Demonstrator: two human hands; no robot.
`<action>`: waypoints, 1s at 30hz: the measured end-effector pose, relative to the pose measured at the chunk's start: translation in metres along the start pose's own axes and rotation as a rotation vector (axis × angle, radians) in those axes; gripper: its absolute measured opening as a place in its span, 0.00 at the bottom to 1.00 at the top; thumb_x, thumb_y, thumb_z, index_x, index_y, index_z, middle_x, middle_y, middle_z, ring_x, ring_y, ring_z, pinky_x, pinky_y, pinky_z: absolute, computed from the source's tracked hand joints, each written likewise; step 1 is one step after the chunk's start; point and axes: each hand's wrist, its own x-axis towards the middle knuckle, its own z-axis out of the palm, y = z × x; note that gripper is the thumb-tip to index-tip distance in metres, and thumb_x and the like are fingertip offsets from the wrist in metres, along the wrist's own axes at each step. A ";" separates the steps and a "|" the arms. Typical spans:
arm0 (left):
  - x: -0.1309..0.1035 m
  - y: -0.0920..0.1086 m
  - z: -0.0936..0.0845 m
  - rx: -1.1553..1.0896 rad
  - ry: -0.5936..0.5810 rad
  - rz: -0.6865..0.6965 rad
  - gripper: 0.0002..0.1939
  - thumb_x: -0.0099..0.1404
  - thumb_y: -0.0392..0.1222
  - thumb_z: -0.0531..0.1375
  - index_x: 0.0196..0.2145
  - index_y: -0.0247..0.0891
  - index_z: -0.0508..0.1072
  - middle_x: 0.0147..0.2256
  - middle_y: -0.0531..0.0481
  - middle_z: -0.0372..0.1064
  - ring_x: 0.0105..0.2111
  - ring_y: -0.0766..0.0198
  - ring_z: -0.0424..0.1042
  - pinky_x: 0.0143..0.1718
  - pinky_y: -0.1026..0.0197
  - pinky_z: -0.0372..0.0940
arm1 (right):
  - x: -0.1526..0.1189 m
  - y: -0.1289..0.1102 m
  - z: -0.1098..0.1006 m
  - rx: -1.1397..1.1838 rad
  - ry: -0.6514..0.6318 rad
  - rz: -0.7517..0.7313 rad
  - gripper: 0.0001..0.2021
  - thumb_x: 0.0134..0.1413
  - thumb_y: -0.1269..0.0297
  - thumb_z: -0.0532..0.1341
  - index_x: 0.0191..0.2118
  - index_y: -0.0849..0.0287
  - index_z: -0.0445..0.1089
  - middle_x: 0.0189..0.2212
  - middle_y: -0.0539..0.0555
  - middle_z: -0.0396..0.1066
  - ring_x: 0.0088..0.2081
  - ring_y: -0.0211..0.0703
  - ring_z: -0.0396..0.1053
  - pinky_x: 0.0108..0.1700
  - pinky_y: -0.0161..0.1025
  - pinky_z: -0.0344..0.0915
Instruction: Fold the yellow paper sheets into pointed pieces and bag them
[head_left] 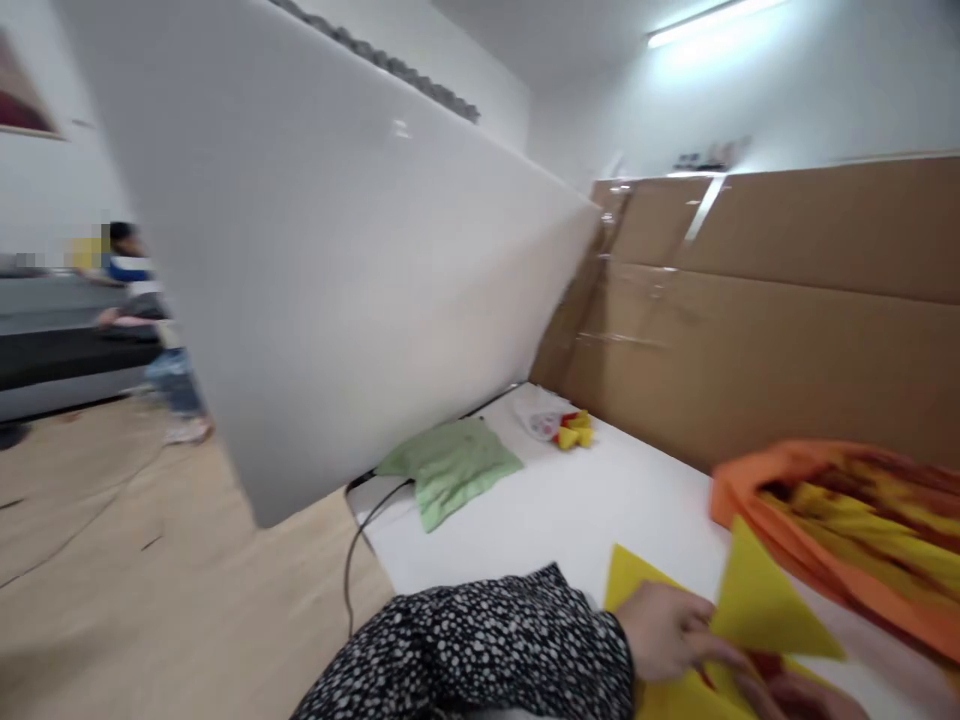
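My left hand (664,625), below a black sleeve with white specks, is closed on a yellow piece (769,605) with pointed corners, perhaps cloth or felt. A bit of red shows at its middle, between the hands. Low at the bottom edge, my right hand (806,695) is partly cut off; its fingers meet the same piece close to the left fingers and look closed on it. Just right of the hands, an orange-rimmed container (739,490) holds a heap of yellow and red-brown material.
On the white table (600,500) lie a green cloth (454,465), a clear plastic bag (536,412) and a small yellow-and-red item (576,430). A tilted white panel (337,270) rises at the left, brown cardboard (810,340) at the back. A cable (349,560) hangs off the edge. A person (127,265) sits far left.
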 end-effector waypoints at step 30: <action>0.018 0.029 -0.045 0.845 -0.823 0.596 0.32 0.69 0.46 0.56 0.66 0.35 0.53 0.66 0.37 0.44 0.67 0.52 0.43 0.66 0.49 0.43 | -0.054 -0.013 -0.075 -0.459 -0.365 -0.293 0.07 0.59 0.69 0.59 0.38 0.56 0.75 0.36 0.52 0.78 0.35 0.42 0.72 0.39 0.39 0.67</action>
